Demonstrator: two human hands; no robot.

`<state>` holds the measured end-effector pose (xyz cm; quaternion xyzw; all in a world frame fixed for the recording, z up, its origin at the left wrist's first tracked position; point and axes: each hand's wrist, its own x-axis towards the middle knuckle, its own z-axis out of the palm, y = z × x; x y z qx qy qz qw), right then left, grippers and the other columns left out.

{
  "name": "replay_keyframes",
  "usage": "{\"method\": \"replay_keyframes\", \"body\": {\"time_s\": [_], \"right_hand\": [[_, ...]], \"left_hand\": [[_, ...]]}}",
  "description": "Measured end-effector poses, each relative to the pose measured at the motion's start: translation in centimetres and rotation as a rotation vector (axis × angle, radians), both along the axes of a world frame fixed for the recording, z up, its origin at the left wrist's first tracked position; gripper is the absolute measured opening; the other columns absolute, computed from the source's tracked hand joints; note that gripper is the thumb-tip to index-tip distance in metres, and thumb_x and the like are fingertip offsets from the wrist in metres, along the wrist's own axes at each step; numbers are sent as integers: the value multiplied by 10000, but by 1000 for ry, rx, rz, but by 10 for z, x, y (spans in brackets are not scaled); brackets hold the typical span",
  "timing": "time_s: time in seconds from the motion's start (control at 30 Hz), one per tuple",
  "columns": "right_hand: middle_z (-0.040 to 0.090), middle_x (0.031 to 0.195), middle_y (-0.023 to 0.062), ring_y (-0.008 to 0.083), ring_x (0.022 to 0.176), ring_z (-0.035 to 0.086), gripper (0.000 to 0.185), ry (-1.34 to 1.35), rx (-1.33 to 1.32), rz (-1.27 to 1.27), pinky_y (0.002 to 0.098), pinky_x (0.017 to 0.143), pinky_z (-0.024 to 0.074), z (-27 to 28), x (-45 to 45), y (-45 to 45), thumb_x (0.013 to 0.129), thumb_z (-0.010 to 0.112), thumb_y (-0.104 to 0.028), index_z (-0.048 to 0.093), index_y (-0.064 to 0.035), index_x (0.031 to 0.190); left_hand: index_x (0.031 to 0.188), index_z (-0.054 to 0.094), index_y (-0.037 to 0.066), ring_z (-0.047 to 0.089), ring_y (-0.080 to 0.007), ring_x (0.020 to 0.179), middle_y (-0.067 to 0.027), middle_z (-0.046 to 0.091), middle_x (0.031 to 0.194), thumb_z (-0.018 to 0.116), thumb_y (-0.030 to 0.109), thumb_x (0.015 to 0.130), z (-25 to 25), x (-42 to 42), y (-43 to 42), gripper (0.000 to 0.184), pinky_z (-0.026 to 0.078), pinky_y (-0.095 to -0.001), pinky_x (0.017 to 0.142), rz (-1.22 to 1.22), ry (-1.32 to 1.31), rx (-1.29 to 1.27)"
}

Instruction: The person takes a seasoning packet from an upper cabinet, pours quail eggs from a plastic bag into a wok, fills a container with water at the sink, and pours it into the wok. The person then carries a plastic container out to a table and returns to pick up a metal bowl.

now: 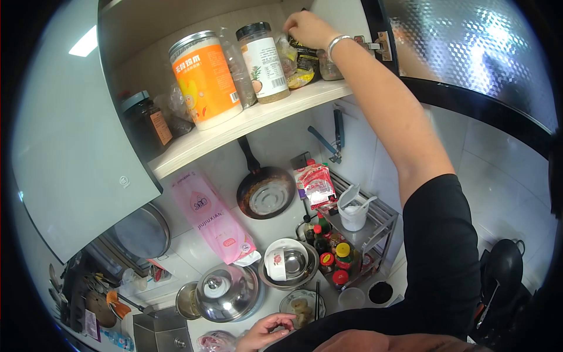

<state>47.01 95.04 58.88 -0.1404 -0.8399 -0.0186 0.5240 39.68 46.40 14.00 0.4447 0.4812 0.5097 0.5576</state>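
High in the open cupboard, my right hand [308,28] reaches to the back right corner of the shelf [205,139], its fingers curled down over dark and yellow packets [306,61]; what they hold, if anything, is hidden. Left of it stand a clear jar with a black lid [264,64] and a large orange-labelled jar [205,82]. A small jar [329,66] is below my wrist. Down at the counter, my left hand [268,331] has its fingers loosely bent and apart, holding nothing, beside a plate of food [303,306] with chopsticks.
A frying pan [265,190] and a pink tissue pack [214,217] hang on the wall. Below are a lidded steel pot [229,290], stacked bowls [287,264], a rack [378,229] with bottles and a white tub [353,214]. The cupboard doors stand open on both sides.
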Motion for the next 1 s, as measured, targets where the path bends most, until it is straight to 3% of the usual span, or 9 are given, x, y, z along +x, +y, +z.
{"method": "replay_keyframes", "body": {"time_s": [0.03, 0.23, 0.37, 0.43, 0.47, 0.53, 0.6, 0.83, 1.0], "right_hand": [[692, 1043, 122, 245, 861, 685, 294, 80, 174, -179, 348, 731, 571, 5, -3, 14, 861, 523, -74, 661, -18, 1114], [668, 1151, 166, 293, 1077, 635, 356, -183, -32, -219, 381, 968, 474, 9, -4, -10, 845, 509, -70, 666, -59, 1164], [666, 1094, 209, 320, 1023, 641, 256, -313, 257, -384, 407, 925, 487, 8, -48, 40, 833, 546, -134, 712, -27, 997], [620, 1243, 184, 286, 1176, 584, 344, -251, -22, -396, 393, 1006, 443, 4, -40, -2, 859, 541, -133, 659, -61, 1174], [604, 1271, 187, 271, 1207, 567, 328, -91, 96, -657, 411, 994, 452, -2, -40, -6, 858, 572, -169, 663, -59, 1153], [641, 1203, 184, 288, 1135, 616, 323, 152, 160, -824, 433, 943, 486, 0, -35, 1, 853, 572, -159, 662, -67, 1150], [680, 999, 201, 356, 1026, 637, 335, 199, 249, -897, 414, 887, 507, 8, -28, 21, 913, 560, -328, 638, -11, 987], [680, 1110, 176, 321, 1043, 655, 300, -58, -122, -764, 440, 869, 523, 21, -6, 20, 845, 577, -145, 676, -61, 1115], [710, 997, 166, 337, 933, 684, 223, 52, 81, -790, 424, 802, 542, 16, -5, 45, 834, 613, -165, 718, -45, 991]], "left_hand": [[1336, 490, 18, 545, -139, 1057, -48, 583, 1102, 613, 81, 933, -2, -5, 1, 426, 401, -295, 955, -14, 34, -31], [1357, 482, 15, 535, -138, 1091, -57, 579, 1113, 602, 42, 934, -10, -15, 3, 441, 386, -296, 986, -42, 58, -29], [1360, 483, 19, 536, -138, 1089, -59, 576, 1111, 587, 27, 939, -14, -19, 5, 434, 386, -297, 983, -42, 70, -55], [1360, 484, 21, 537, -139, 1088, -60, 575, 1110, 582, 18, 938, -17, -22, 6, 433, 386, -296, 983, -59, 67, -21], [1360, 484, 22, 537, -140, 1087, -60, 575, 1110, 580, 14, 938, -19, -22, 7, 433, 386, -296, 983, -64, 61, -2], [1359, 487, 24, 537, -141, 1088, -61, 573, 1112, 576, 6, 937, -22, -24, 5, 432, 386, -293, 983, -49, 24, -13], [1358, 489, 26, 538, -142, 1088, -61, 571, 1115, 574, -1, 935, -24, -26, 4, 432, 386, -290, 981, -44, 20, -18], [1360, 489, 39, 540, -141, 1081, -55, 566, 1118, 569, -27, 927, -30, -32, 4, 445, 390, -282, 969, -46, 50, -11], [1361, 490, 41, 537, -135, 1081, -53, 566, 1113, 565, -31, 932, -33, -34, 3, 442, 393, -275, 960, -56, 49, -7]]}}
